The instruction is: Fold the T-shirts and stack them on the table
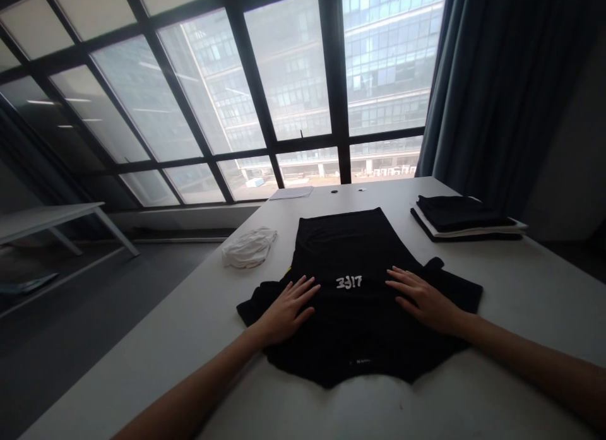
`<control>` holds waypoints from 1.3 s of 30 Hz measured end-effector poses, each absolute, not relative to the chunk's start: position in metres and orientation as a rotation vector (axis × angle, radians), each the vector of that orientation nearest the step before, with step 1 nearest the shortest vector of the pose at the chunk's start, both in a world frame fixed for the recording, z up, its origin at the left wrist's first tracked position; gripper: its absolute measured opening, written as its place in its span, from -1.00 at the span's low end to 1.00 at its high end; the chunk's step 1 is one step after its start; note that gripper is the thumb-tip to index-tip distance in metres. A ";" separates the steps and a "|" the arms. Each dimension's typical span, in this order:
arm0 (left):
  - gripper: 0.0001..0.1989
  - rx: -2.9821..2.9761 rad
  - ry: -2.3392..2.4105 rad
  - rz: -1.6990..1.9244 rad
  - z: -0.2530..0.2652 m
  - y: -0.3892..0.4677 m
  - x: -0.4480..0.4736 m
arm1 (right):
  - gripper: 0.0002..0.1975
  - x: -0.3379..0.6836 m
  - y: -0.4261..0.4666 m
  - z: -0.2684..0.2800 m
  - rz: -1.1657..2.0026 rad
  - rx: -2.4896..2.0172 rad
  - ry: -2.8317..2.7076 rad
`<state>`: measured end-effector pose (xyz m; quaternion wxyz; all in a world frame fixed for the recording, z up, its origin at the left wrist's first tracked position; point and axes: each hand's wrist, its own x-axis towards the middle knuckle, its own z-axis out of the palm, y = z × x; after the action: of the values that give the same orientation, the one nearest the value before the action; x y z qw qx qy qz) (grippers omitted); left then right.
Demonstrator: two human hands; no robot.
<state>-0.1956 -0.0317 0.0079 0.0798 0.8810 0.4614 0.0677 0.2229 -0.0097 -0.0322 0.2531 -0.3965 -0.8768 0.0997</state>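
Observation:
A black T-shirt (350, 326) lies spread on the white table (189, 339), its neckline toward me and its hem toward the window. White lettering (349, 282) shows upside down on its middle. My left hand (286, 310) rests flat on the shirt's left side, fingers spread, by the left sleeve. On the right side my right hand (423, 301) also lies flat with fingers apart, near the right sleeve (461, 288). Neither hand grasps the cloth. A small bit of yellow shows at the shirt's left edge.
A crumpled white cloth (249, 247) lies left of the shirt. Folded black and white garments (466, 219) are stacked at the right back. White paper (292, 192) sits at the far edge. Beyond are windows, a dark curtain (487, 99) and another white table (52, 218).

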 end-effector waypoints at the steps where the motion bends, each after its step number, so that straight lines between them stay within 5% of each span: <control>1: -0.43 2.637 1.360 0.170 0.005 -0.041 -0.198 | -0.48 0.225 -0.015 -0.032 0.286 -1.084 -2.417; 12: -0.43 2.676 1.306 0.162 0.020 -0.082 -0.187 | -0.48 0.210 -0.048 -0.005 0.589 -1.163 -2.249; 18: -0.47 2.716 1.345 0.281 0.020 -0.058 -0.168 | -0.49 0.094 0.042 0.046 1.603 -0.851 -1.836; 25: -0.37 2.634 1.345 0.214 0.001 -0.059 -0.170 | -0.34 -0.012 0.148 0.022 2.516 -0.739 -1.664; 39: -0.34 2.598 1.277 0.361 -0.012 -0.061 -0.170 | -0.46 -0.075 0.295 0.017 2.062 -0.795 -1.217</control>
<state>-0.1701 -0.0606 -0.0123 0.1118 0.8849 0.4351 0.1229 -0.0755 0.2948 0.0167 0.3046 -0.3001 -0.4595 0.7785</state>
